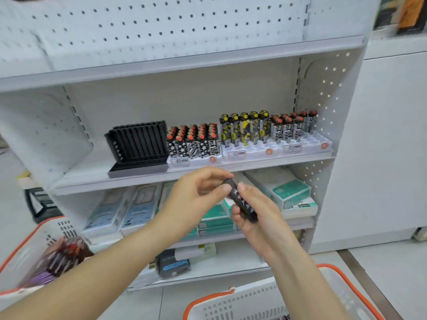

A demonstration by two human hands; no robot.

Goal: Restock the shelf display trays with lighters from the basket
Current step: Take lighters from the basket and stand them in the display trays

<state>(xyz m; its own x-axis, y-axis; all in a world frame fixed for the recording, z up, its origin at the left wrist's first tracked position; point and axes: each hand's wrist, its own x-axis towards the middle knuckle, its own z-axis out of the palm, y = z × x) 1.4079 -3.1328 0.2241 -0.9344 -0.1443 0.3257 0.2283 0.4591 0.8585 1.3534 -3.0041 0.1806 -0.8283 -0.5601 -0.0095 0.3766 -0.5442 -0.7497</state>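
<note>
Both hands, left (pixel 196 195) and right (pixel 256 218), grip one black lighter (pixel 242 204) below the shelf (pixel 138 179), whose black tray (pixel 138 146) stands empty (white trays (pixel 254 151) hold lighters), while the left basket (pixel 34 241) holds more.

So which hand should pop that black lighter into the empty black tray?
Probably the left hand: it pinches the black lighter's top end and is nearer the black tray, up to the left. The right hand grips the lower end, farther away.
</note>
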